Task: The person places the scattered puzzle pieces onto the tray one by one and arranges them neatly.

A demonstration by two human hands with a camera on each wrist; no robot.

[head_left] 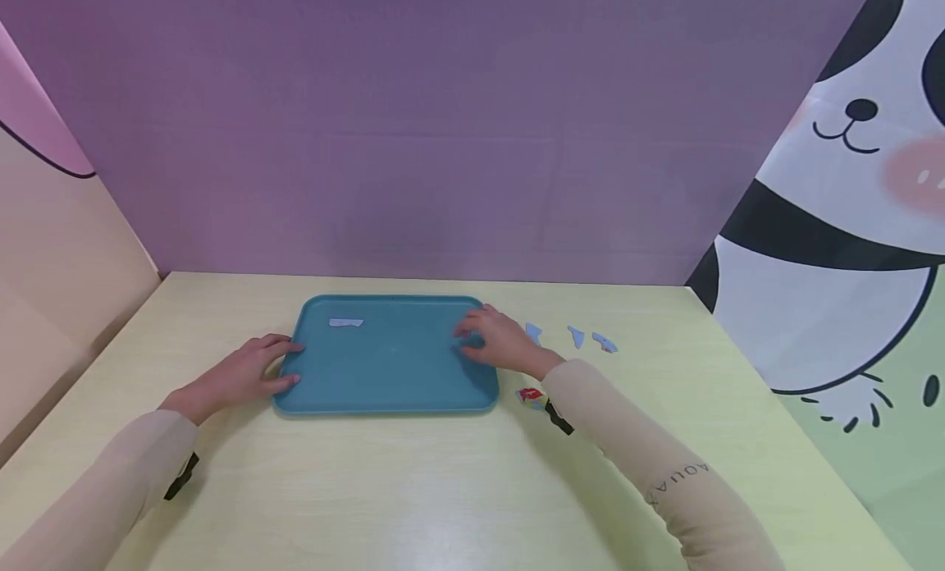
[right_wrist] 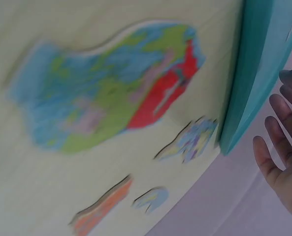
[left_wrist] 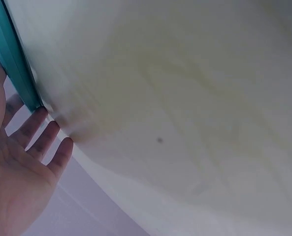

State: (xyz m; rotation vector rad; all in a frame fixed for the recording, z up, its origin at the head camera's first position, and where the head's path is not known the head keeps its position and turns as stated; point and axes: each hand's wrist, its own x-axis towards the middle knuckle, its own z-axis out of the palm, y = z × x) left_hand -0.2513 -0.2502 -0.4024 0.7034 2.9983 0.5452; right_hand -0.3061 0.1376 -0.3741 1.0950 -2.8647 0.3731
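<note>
A blue-green tray (head_left: 399, 374) lies on the table with a small pale blue piece (head_left: 345, 322) near its upper left. My left hand (head_left: 247, 370) is at the tray's left edge, fingers extended and touching the rim; the left wrist view has its fingers (left_wrist: 62, 157) spread beside the tray's corner. Over the tray's right end is my right hand (head_left: 498, 339), its fingers loosely bent with nothing seen between them. In the right wrist view, a colourful flat piece (right_wrist: 111, 93) in blue, green and red lies on the table, partly blurred.
Right of the tray lie small flat pieces: one pale blue (head_left: 533, 331), another pale blue (head_left: 576, 336) and a patterned one (head_left: 604, 342). An orange strip (right_wrist: 101, 206) shows in the right wrist view. A purple wall (head_left: 428, 144) stands behind the table (head_left: 369, 489).
</note>
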